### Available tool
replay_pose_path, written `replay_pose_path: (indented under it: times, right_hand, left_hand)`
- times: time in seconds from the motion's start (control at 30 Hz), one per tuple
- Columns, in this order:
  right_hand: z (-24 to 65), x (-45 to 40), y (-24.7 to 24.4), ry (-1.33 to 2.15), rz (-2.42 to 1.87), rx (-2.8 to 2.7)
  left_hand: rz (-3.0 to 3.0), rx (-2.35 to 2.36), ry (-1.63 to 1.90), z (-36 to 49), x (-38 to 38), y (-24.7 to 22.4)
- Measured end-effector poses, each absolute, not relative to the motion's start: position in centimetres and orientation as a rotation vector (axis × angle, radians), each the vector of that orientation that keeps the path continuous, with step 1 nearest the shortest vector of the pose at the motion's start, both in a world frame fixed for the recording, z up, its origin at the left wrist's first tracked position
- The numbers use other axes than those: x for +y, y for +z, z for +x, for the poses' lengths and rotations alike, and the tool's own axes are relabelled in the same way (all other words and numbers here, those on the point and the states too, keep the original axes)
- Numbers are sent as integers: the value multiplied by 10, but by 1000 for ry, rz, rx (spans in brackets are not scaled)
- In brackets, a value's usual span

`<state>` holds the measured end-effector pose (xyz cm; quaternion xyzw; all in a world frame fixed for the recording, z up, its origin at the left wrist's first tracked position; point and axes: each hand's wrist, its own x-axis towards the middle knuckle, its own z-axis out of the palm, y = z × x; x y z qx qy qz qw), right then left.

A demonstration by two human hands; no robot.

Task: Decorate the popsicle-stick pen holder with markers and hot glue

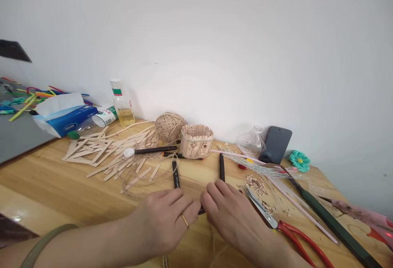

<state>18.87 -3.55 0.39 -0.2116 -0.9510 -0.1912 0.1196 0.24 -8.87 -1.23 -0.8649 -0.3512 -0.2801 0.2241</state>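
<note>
My left hand (166, 219), with a ring on one finger, is closed over a black marker (176, 174) whose upper end sticks out beyond the fingers. My right hand (227, 210) is likewise closed on a second black marker (222, 168), pointing away from me. Between the two hands a short dark piece (201, 210) shows; the fingers hide most of it. Thin twine (214, 239) hangs below the hands. Beyond them stands a small wooden-stick basket (197, 143), beside a ball of twine (170, 127).
Loose craft sticks (101, 149) cover the left side, near a tissue pack (67, 116) and a glass bottle (124, 108). Red-handled scissors (270, 221) lie by my right forearm, with wood scraps (258, 184), a phone (276, 145) and a pink glue gun (365, 219) further right.
</note>
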Motion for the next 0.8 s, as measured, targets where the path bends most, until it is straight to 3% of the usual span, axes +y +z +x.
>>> replay_pose_path:
  times: [0.2,0.47,0.67,0.8]
  right_hand:
    - [204,-54,5,-239,-723,-2852]
    - [208,-69,14,-346,-609,-2902]
    - [261,-53,22,-419,-925,-2651]
    - [262,-54,13,-222,-996,-2690]
  left_hand:
    - [-2331,-1021,-552,5,-92,-15]
    - [-2563,-1005,-432,4,-98,-11]
    - [-2497,-1813,-230,-66,-88,-14]
    - [-2711,-1871,-252,-74,-83,-16]
